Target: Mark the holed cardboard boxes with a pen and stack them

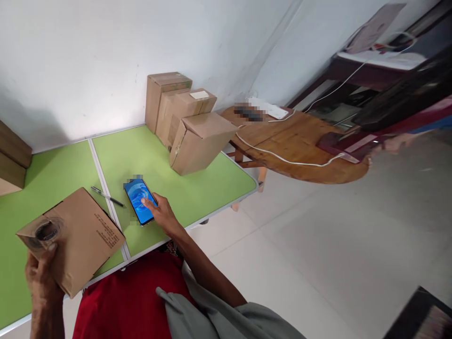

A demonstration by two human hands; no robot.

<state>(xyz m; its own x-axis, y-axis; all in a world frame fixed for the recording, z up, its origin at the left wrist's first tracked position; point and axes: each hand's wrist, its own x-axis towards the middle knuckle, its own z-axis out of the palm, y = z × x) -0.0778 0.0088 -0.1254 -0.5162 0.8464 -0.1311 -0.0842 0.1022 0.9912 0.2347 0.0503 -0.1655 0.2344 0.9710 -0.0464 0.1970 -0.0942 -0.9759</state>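
Note:
My right hand (160,212) holds a smartphone (139,195) above the green table, its thumb on the lit blue screen. At the lower left my left hand (44,270) grips the corner of a cardboard box (79,233), thumb on top and the other fingers partly hidden. Printed text runs along the right side of this box, and a dark round patch marks its left corner. Between box and phone a pen (108,196) lies on the table, across the white seam.
Several cardboard boxes (205,141) stand at the back right of the green table (120,146). More brown boxes (12,160) sit at the far left. Beyond the right edge is a wooden table (282,146) with a white cable (278,155). A white wall rises behind.

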